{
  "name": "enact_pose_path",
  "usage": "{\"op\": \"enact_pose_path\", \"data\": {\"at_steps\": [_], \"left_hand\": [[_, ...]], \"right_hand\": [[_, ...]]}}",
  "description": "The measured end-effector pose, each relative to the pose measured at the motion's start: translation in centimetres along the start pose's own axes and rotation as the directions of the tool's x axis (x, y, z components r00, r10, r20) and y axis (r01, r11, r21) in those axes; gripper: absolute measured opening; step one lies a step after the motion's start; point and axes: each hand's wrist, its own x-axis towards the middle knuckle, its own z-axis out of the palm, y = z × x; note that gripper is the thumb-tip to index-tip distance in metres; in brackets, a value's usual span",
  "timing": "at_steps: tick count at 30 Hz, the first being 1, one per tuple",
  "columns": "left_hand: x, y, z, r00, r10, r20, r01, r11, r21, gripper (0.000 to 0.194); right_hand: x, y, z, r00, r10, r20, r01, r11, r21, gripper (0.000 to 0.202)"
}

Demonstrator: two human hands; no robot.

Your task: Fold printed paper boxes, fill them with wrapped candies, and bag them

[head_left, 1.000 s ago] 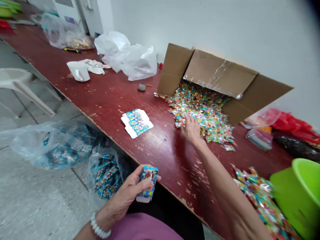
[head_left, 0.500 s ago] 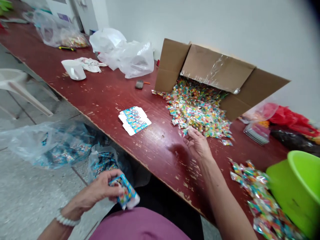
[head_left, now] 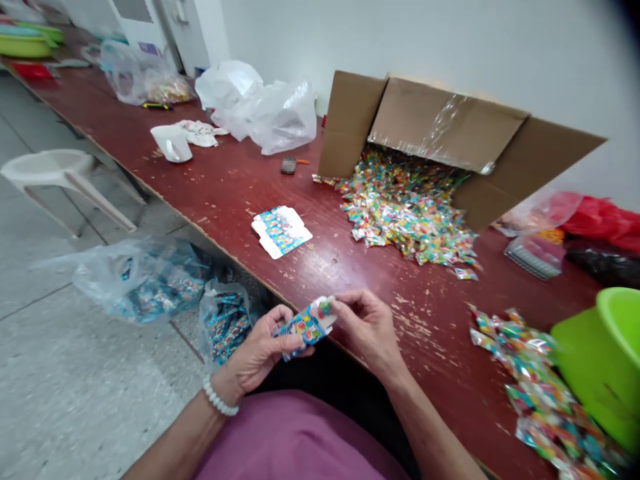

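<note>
Fingers of my left hand (head_left: 273, 343) wrap a small blue printed carton (head_left: 303, 328), tilted above my lap near the table edge. At the carton's end, my right hand (head_left: 367, 327) pinches a small wrapped candy (head_left: 325, 307); how far it sits inside the carton I cannot tell. Beyond my hands, flat printed cartons (head_left: 283, 232) lie stacked on the red table. A heap of wrapped candies (head_left: 410, 213) spills from an open cardboard box (head_left: 450, 123) lying on its side.
To the right, a green basin (head_left: 595, 360) stands beside more wrapped candies (head_left: 540, 387). A white mug (head_left: 173, 143), plastic bags (head_left: 270, 113) and a small dark object (head_left: 289, 165) are on the table. Below left are bags of blue packets (head_left: 227, 323) and a white stool (head_left: 50, 167).
My right hand has come back from the candy heap to the carton with a candy. My left hand has raised the carton and moved it right. The view has shifted slightly left.
</note>
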Motion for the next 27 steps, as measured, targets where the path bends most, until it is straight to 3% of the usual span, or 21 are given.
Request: {"op": "enact_pose_path", "data": {"at_steps": [3, 6, 10, 14, 16, 18, 20, 21, 24, 27], "left_hand": [[0.3, -0.7, -0.1, 0.984, -0.047, 0.171, 0.02, 0.988, 0.156, 0.052], [0.7, -0.8, 0.1, 0.964, -0.096, 0.249, 0.022, 0.959, 0.283, 0.058], [0.6, -0.4, 1.1, 0.964, -0.048, 0.26, -0.045, 0.939, 0.341, 0.054], [0.4, -0.3, 2.3, 0.985, -0.04, 0.17, -0.017, 0.947, 0.321, 0.056], [0.5, -0.3, 2.7, 0.993, -0.032, 0.112, 0.001, 0.963, 0.269, 0.053], [0.8, -0.2, 2.8, 0.998, -0.029, 0.053, 0.017, 0.974, 0.226, 0.057], [0.9, -0.1, 2.9, 1.0, -0.012, 0.01, 0.009, 0.972, 0.234, 0.062], [0.9, 0.0, 3.0, 1.0, 0.003, 0.008, -0.005, 0.967, 0.254, 0.06], [0.9, 0.2, 3.4, 0.997, 0.066, 0.041, -0.075, 0.952, 0.297, 0.05], [0.8, 0.3, 3.8, 0.993, 0.114, 0.023, -0.115, 0.952, 0.284, 0.044]], "right_hand": [[-0.2, -0.6, -1.0, 0.979, -0.11, 0.17, 0.15, 0.958, -0.244, 0.006], [-0.2, -1.0, -1.6, 0.941, -0.211, 0.263, 0.303, 0.871, -0.387, 0.009], [-0.6, -1.3, -1.6, 0.905, -0.302, 0.299, 0.415, 0.785, -0.461, 0.009], [-1.1, -1.2, -1.0, 0.897, -0.278, 0.343, 0.412, 0.805, -0.426, 0.024], [-1.2, -1.1, -0.8, 0.918, -0.242, 0.314, 0.354, 0.857, -0.374, 0.033], [-1.1, -0.7, -0.8, 0.956, -0.188, 0.225, 0.247, 0.931, -0.27, 0.028], [-1.0, -0.2, -0.8, 0.989, -0.075, 0.128, 0.093, 0.986, -0.135, 0.015], [-0.9, 0.0, -0.8, 0.995, 0.004, 0.103, 0.002, 0.998, -0.066, 0.018], [-0.7, 0.3, -0.6, 0.961, 0.22, 0.165, -0.245, 0.957, 0.154, 0.056], [-0.8, 0.2, -0.4, 0.907, 0.285, 0.309, -0.382, 0.867, 0.321, 0.061]]}}
